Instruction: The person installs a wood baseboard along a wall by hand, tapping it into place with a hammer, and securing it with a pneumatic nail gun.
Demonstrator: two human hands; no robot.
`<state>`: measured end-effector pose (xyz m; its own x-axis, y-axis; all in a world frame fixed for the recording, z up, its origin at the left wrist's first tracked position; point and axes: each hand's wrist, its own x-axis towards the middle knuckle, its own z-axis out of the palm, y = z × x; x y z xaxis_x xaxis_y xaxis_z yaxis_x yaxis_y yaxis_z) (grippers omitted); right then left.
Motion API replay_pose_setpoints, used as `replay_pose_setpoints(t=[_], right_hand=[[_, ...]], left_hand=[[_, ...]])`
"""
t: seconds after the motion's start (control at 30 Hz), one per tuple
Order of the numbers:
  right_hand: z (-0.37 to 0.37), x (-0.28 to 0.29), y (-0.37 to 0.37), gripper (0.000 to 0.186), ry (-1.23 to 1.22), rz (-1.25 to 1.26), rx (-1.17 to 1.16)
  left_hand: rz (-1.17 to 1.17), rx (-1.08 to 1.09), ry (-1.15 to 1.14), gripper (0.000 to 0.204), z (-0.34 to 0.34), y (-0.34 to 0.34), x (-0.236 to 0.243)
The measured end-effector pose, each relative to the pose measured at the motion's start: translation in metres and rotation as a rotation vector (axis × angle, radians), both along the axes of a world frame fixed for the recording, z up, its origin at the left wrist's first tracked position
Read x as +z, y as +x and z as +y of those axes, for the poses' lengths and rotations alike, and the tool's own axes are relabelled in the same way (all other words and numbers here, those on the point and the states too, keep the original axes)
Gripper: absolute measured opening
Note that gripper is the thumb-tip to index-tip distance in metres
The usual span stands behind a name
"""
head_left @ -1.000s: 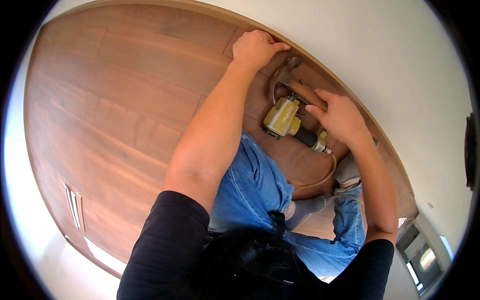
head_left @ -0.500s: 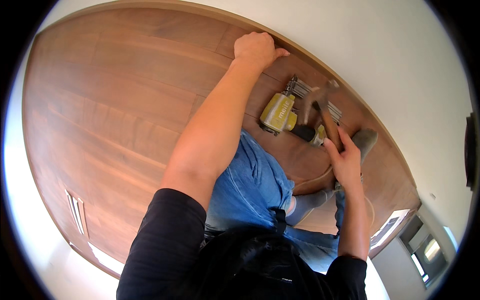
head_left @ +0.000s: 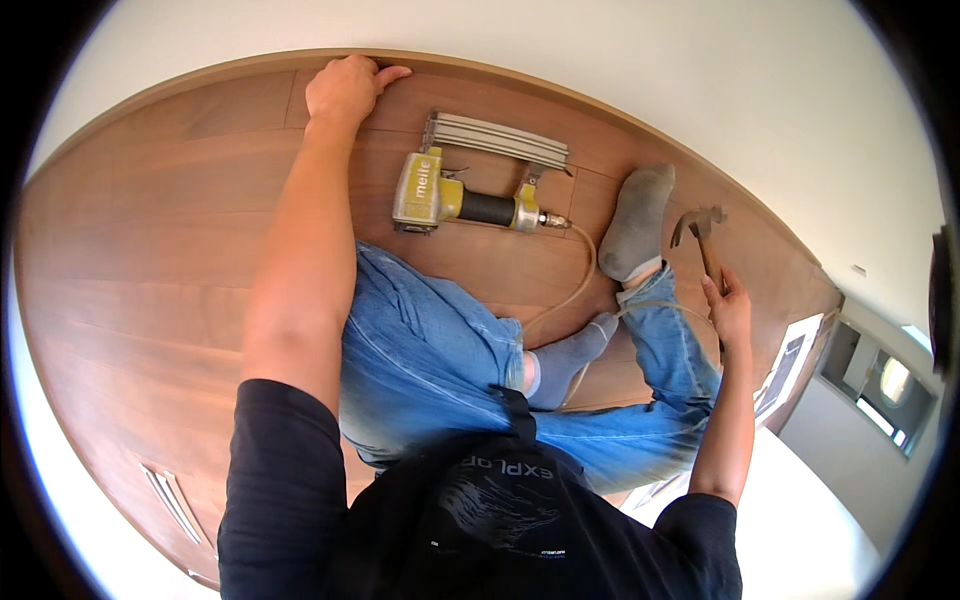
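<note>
Along the white wall runs a wooden trim strip [head_left: 460,66]. My left hand [head_left: 343,92] presses against it with fingers curled round the edge and thumb stretched sideways. My right hand [head_left: 731,300] grips a claw hammer [head_left: 707,250] by its wooden handle, with the metal head raised beyond my foot. Between my arms a yellow-and-silver nail gun [head_left: 422,188] lies on its side on the wooden floor [head_left: 170,250], its long magazine toward the trim and a thin hose [head_left: 580,285] attached at the handle end.
My legs in blue jeans [head_left: 430,320] and grey-socked feet [head_left: 635,220] rest on the floor beside the nail gun and hose. Thin metal strips [head_left: 170,500] lie at lower left. A white printed sheet or board [head_left: 785,365] and a recessed window [head_left: 890,385] are at the right.
The view has turned, shifting floor and nail gun leftward. My right hand has carried the hammer off the nail gun, rightward past my foot. My left hand stays on the trim.
</note>
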<state>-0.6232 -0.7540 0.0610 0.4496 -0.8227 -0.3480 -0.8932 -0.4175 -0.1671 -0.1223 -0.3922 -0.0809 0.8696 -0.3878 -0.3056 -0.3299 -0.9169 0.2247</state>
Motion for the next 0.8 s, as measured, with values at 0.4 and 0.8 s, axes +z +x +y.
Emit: replay_pose_setpoints(t=[0.4,0.8], right_hand=[[-0.073,-0.141,-0.090,0.070,0.180,-0.363,-0.232],[-0.002,-0.072,0.006,0.037,-0.431,-0.615,0.099]], left_hand=[[-0.143,0.011,0.075,0.071,0.008,-0.009,-0.004],[-0.163,-0.031,0.103,0.074,0.006,-0.002,-0.014]])
